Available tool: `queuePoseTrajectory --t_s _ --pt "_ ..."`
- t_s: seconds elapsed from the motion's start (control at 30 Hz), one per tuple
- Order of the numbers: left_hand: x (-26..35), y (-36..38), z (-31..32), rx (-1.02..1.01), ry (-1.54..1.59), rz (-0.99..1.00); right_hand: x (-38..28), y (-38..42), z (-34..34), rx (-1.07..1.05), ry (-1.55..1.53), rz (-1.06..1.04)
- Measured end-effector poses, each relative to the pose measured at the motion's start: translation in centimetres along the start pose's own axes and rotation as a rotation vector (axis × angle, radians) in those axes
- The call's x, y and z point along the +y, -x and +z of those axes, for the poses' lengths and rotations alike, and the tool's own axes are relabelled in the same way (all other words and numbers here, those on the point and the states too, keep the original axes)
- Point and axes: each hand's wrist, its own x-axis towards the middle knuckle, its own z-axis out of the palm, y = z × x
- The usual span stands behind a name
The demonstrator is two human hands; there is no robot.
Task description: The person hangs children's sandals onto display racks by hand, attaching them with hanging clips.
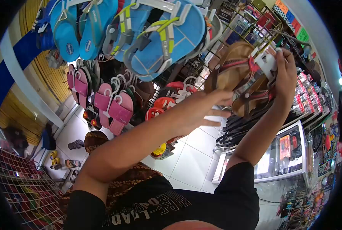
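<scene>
A pair of brown sandals (230, 74) with dark and red straps hangs from a white plastic hanger (267, 61) at the upper right. My right hand (286, 73) is closed on the hanger's edge, its fingertips near the metal rod. At the sandals' lower left side is my left hand (213, 105), open with its fingers apart; whether its fingertips touch the sandals is hard to tell. Large blue sandals (167, 38) with grey and yellow-green straps hang to the left of the brown pair.
Pink slippers (119, 111) and red ones (163, 102) hang lower, beyond my left arm. A glass display case (303, 153) stands at the right. A wire grid (25, 191) is at the lower left. Footwear lies on the white tiled floor (186, 157).
</scene>
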Motion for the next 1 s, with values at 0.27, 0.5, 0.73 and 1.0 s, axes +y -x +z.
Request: queuePoseTrajectory --t_s 0.27,0.5,0.73,1.0 --pt "2.8 -2.4 0.7 -0.057 -0.066 0.027 0.6 -4.5 -2.1 -0.053 -0.122 -0.091" --pt "4.4 -3.8 1.0 -0.063 -0.108 0.015 1.2 -8.7 -1.4 -0.079 -0.027 -0.156" --pt "2.6 -5.2 -1.9 0.067 0.07 -0.001 1.0 -7.5 0.7 -0.048 0.103 -0.047" --pt "-2.9 9.5 -2.8 0.074 -0.593 0.374 -4.5 10.2 5.2 0.486 0.312 -0.615"
